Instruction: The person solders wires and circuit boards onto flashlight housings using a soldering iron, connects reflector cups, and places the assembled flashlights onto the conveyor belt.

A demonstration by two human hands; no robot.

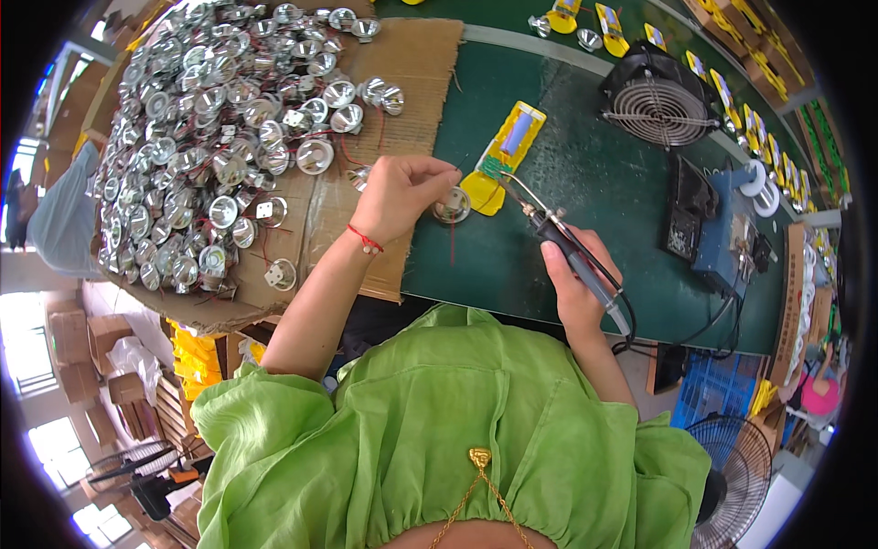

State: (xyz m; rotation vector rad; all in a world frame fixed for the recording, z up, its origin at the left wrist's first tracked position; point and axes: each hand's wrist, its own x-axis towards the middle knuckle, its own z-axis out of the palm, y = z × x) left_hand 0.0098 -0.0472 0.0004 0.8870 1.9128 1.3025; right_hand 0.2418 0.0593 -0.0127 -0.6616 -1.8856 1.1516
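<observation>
— Where's the iron?

— Right hand (pixel 578 279) is closed round the soldering iron (pixel 565 242), tip at the yellow case (pixel 506 156) on the green mat (pixel 585 174).

— And the left hand (pixel 400 194)?

— Fingers pinched on thin wire beside a reflector (pixel 452 206) (light, probably easily dented). I'd hold the iron by its handle only.

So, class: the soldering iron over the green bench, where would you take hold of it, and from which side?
Grip the soldering iron on its dark handle, from the near cable end, as the right hand does. The bare metal tip points away toward the yellow housing, so keep fingers behind it.
</observation>
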